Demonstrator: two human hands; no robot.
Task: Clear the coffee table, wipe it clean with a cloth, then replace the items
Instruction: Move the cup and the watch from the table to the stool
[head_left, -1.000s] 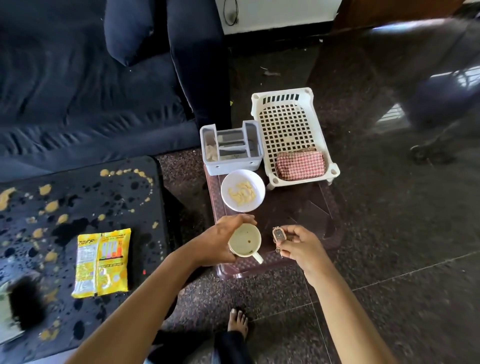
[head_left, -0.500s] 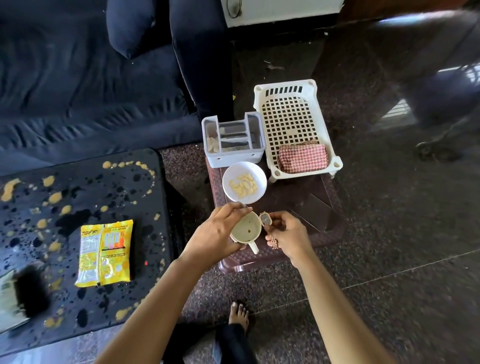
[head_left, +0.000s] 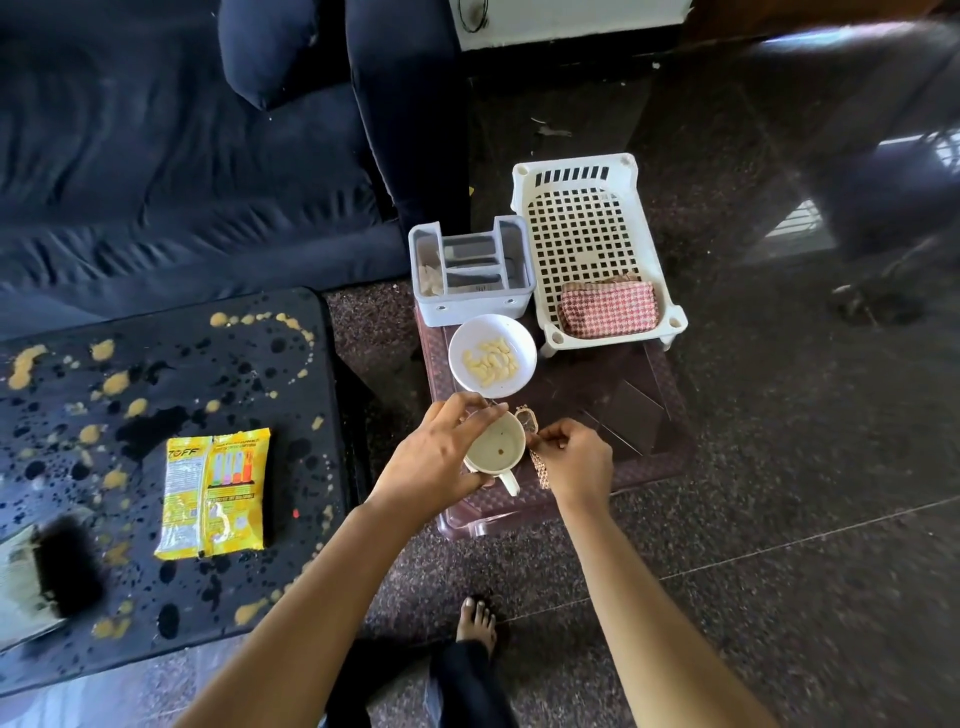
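Note:
My left hand (head_left: 436, 457) grips a cream mug (head_left: 496, 447) by its rim, low over the front of a brown plastic stool (head_left: 613, 415). My right hand (head_left: 571, 462) holds a small gold wristwatch (head_left: 535, 447) right beside the mug. Behind them on the stool are a white bowl (head_left: 492, 356) of pale snack pieces, a grey organiser box (head_left: 470, 273) and a white perforated basket (head_left: 592, 234) holding a red checked cloth (head_left: 608, 307). The black coffee table (head_left: 156, 415) at left is splattered yellow and carries a yellow snack packet (head_left: 213, 491).
A dark sofa (head_left: 156, 156) with a cushion runs along the back left. A blurred black-and-pale object (head_left: 47, 577) lies at the coffee table's left edge. My bare foot (head_left: 475, 618) stands on the speckled stone floor in front of the stool.
Both hands have moved slightly away from me and lower over the stool, mug and watch staying close together. The watch has dropped from above the mug's rim to its right side.

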